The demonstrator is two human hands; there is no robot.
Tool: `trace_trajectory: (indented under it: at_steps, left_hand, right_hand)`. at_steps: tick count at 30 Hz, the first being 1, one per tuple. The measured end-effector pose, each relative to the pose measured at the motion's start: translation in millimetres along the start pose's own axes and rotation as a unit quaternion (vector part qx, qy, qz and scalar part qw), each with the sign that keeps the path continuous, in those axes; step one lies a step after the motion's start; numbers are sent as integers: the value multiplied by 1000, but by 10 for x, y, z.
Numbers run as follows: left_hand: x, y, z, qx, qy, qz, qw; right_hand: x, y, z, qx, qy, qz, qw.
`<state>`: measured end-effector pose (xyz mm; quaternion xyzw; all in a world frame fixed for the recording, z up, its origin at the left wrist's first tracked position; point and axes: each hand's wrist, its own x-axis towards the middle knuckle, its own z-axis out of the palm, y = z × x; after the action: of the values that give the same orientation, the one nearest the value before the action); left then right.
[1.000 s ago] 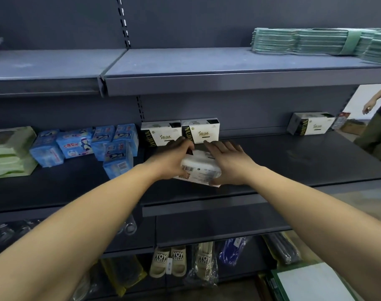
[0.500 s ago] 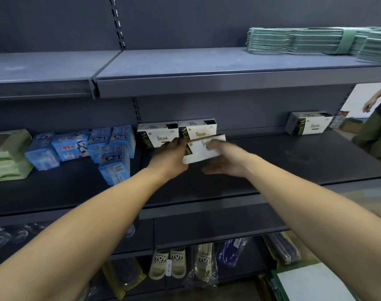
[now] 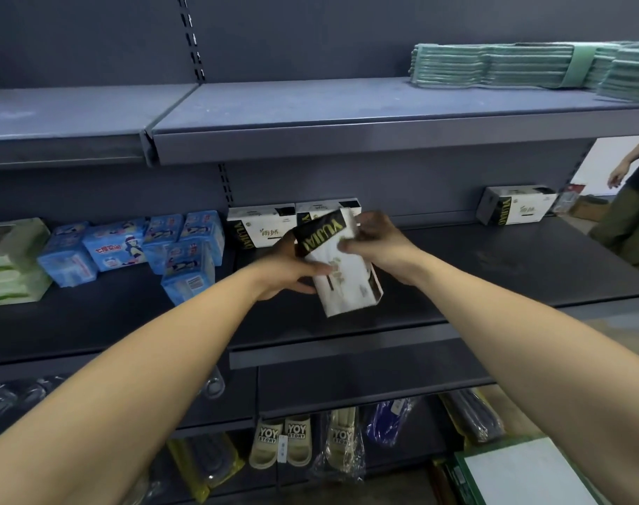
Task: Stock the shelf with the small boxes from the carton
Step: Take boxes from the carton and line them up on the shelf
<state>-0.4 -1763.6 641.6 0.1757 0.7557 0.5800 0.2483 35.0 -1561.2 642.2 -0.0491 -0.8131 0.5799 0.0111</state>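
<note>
I'm looking at a dark grey shelf unit (image 3: 492, 256) filling the view, and my grip sits over the middle board. Above the grip, the upper board carries stacked green cloths (image 3: 492, 65) off to the right. Left of the grip lie blue packets (image 3: 128, 246), and further left a green and white pack (image 3: 12, 260). Well to the right of the grip, against the back panel, stands a lone white box (image 3: 518, 209); past it, at the frame edge, I see part of another person (image 3: 631, 213). Below the grip, the bottom tier holds bagged slippers (image 3: 285, 442), and down to the right sits the carton (image 3: 521, 472) with its pale top.

Just behind the grip, two shelved boxes (image 3: 263, 227) stand side by side at the back of the board.

Now the grip itself: both hands have the small box (image 3: 341, 271), tilted, its black end up and away from me, its white face toward the camera, lifted clear of the board. My left hand (image 3: 285, 267) curls round its left edge, thumb over the front face. My right hand (image 3: 379, 246) pinches the upper right corner, fingers bent onto the face.
</note>
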Motion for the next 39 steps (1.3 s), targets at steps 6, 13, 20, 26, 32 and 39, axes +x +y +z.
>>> trace_trajectory:
  at_steps: [6,13,20,26,32,39]
  left_hand:
    - [69,-86,53,-12,77,-6,997]
    - [68,-30,37,509,11,92,856]
    - [119,-58,-24,462,9,25,886]
    - [79,-111,-19,466,30,38,883]
    - [100,-197,15,481,52,62,873]
    - [230,-406,-60,417,14,58,907]
  right_hand:
    - [-46,-4,-106,-242,-88,-17,966]
    - [-48,-136,-57,-491,-109,-53,863]
    - [-36,-165,-97,-484,-123,-47,865]
    - [-93,-143,65,-551,-81,-97,825]
    - [-161,-41,356,-575,-31,-104,811]
    - [-203,56,560,-590,-3,-86,803]
